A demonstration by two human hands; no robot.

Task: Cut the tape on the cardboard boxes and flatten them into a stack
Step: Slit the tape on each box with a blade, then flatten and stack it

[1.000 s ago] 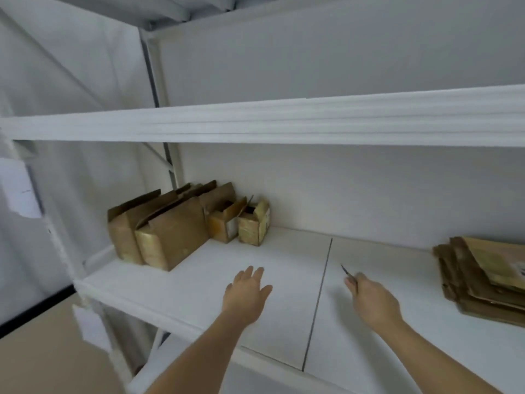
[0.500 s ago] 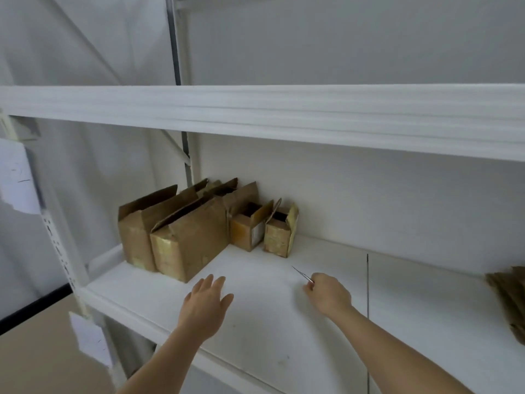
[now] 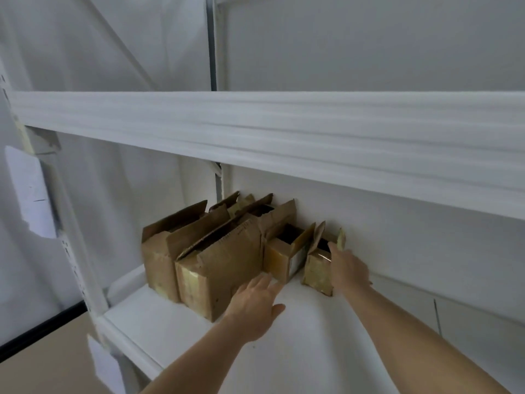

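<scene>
**Right hand on the smallest box at the end of the row**

At the far left we see a white upright post (image 3: 71,245) of the rack with a paper label (image 3: 29,191) stuck to it. On the white shelf (image 3: 298,345), pushed toward the back wall, stands a row of open cardboard boxes, flaps up. The tall left box (image 3: 160,260) comes first, then the large front box (image 3: 221,268) touching it, with further flaps showing behind both. Our left hand (image 3: 255,305) hovers just in front of the large front box, fingers straight and spread, grasping nothing. Next in the row sits a small box (image 3: 281,258) with a pale label on its side. Just right of it stands the smallest box (image 3: 319,268), slightly apart from its neighbour. Our right hand (image 3: 348,268) lies against that smallest box's right side, a finger reaching up to its open rim; whether the fingers actually clasp it we cannot tell. Above everything runs the white upper shelf beam (image 3: 312,132).
</scene>
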